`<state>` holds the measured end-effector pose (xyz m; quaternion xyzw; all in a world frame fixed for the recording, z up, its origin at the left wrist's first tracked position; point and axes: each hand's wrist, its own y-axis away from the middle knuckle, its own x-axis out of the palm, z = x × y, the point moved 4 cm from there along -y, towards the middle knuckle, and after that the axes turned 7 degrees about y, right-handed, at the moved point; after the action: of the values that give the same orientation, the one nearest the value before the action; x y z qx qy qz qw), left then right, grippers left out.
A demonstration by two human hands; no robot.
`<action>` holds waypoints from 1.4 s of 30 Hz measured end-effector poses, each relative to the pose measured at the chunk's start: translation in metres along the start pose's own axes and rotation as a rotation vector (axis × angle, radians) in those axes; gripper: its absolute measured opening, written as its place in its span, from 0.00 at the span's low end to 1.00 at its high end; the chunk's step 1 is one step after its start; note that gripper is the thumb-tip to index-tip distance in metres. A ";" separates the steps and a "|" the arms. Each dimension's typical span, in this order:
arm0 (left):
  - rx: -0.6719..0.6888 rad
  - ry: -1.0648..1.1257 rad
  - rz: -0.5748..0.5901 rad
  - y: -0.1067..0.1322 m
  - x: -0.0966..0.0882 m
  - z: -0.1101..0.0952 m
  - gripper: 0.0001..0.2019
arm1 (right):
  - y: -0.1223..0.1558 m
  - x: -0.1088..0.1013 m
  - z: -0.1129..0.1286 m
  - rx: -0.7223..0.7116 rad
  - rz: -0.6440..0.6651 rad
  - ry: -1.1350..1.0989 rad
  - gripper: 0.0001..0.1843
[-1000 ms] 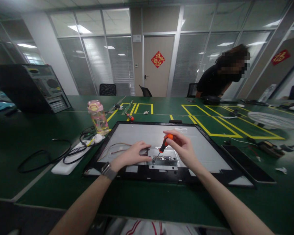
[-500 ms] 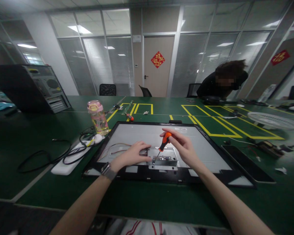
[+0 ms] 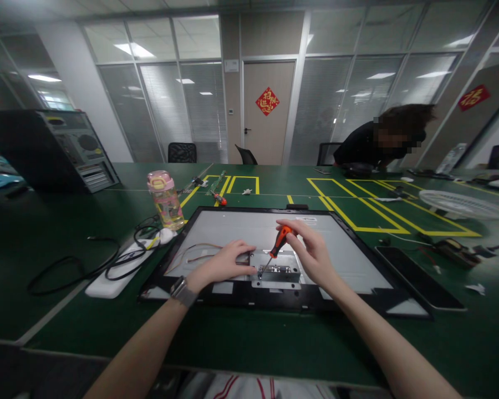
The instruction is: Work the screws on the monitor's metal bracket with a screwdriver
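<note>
My right hand (image 3: 314,252) holds an orange and black screwdriver (image 3: 280,243) by its handle. The tool slants down to the left, its tip at the lower left of a silver metal bracket (image 3: 289,259). Any screw under the tip is too small to make out. My left hand (image 3: 224,261), with a watch (image 3: 179,288) on its wrist, grips the bracket's left end between thumb and fingers. Beneath both hands lies a large flat display panel (image 3: 341,249), grey-white with a black frame. Thin wires (image 3: 195,246) run over it to the left of the bracket.
Left of the panel are a white power strip (image 3: 103,285), black cables (image 3: 62,291) and a pink-lidded bottle (image 3: 165,199). A second screwdriver (image 3: 220,199) lies beyond the panel. To the right sits a dark flat device (image 3: 419,277). A person (image 3: 382,136) leans over the table's far side.
The screwdriver handle has turned slightly in my right hand, whose fingers have shifted a little. My left hand keeps its place. The person across the table has moved their head to the right.
</note>
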<state>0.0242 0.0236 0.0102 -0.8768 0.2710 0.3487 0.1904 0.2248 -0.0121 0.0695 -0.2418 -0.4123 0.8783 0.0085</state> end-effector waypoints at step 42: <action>0.018 -0.023 -0.006 -0.001 0.001 0.002 0.28 | 0.002 0.001 0.000 -0.066 -0.080 0.171 0.11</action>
<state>0.0244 0.0248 0.0079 -0.8718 0.2691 0.3558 0.2025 0.2242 -0.0132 0.0673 -0.2992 -0.4483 0.8393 0.0709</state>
